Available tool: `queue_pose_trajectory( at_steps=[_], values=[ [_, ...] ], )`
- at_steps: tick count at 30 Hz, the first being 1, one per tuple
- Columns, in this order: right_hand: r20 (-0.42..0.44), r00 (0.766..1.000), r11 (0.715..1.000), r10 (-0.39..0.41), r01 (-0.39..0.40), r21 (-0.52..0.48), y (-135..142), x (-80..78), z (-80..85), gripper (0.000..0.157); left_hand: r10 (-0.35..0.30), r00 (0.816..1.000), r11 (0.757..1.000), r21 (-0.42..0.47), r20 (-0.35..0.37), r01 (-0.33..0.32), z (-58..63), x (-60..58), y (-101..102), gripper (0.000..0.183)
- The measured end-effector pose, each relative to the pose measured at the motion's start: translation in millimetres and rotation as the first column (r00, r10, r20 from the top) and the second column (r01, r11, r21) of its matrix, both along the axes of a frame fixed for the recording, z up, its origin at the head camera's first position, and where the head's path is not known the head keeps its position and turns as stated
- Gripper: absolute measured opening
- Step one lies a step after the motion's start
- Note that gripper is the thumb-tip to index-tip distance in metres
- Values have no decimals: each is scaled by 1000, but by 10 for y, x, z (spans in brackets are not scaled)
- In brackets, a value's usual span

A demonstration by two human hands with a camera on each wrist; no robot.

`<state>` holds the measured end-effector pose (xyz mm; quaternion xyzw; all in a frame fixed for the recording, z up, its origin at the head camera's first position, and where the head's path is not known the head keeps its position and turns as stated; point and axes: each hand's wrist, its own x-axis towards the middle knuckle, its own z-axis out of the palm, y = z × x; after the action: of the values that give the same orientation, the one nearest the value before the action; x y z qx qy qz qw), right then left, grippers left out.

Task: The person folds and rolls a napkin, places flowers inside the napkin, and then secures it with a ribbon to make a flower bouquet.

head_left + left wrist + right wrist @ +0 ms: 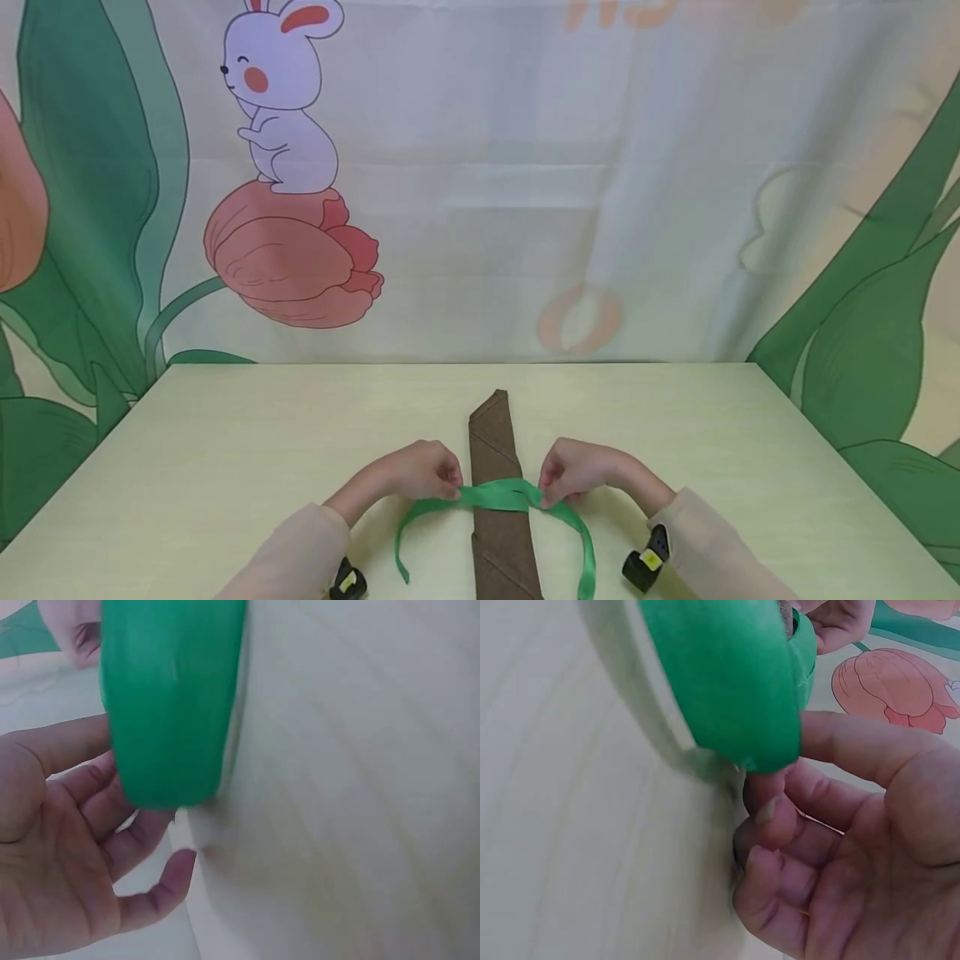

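Observation:
A long brown folded strip, perhaps cloth or paper [497,533], lies lengthwise on the table. Around its middle runs a green ribbon [495,495], crossed over itself near the strip's right edge. On the left side my left hand [423,471] pinches the ribbon between thumb and fingers. My right hand [573,471] pinches it just right of the strip. Loose tails hang down outside both hands and rest on the table. In the left wrist view the ribbon [172,705] hides the left fingertips; in the right wrist view, the ribbon [727,690] partly covers the right ones.
The pale wooden table [262,433] extends to a printed curtain [480,208] at its far edge, with a rabbit and flowers on it. A black wrist camera [647,562] sits below the right wrist, and another black camera [348,581] below the left.

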<state>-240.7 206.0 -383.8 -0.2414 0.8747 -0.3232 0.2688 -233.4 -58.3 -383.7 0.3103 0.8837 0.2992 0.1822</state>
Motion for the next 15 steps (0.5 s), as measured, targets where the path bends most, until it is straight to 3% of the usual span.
queue_pose_trajectory(
  at_steps=[8, 15],
  values=[
    [52, 997, 997, 63, -61, -40, 111, 12, 50, 9, 8, 999, 994, 112, 52, -14, 46, -15, -76, 7],
    [101, 990, 973, 96, -72, -218, 125, -25, 106, 17, 23, 987, 969, 241, 158, -61, 122, 12, -107, 13]
  ],
)
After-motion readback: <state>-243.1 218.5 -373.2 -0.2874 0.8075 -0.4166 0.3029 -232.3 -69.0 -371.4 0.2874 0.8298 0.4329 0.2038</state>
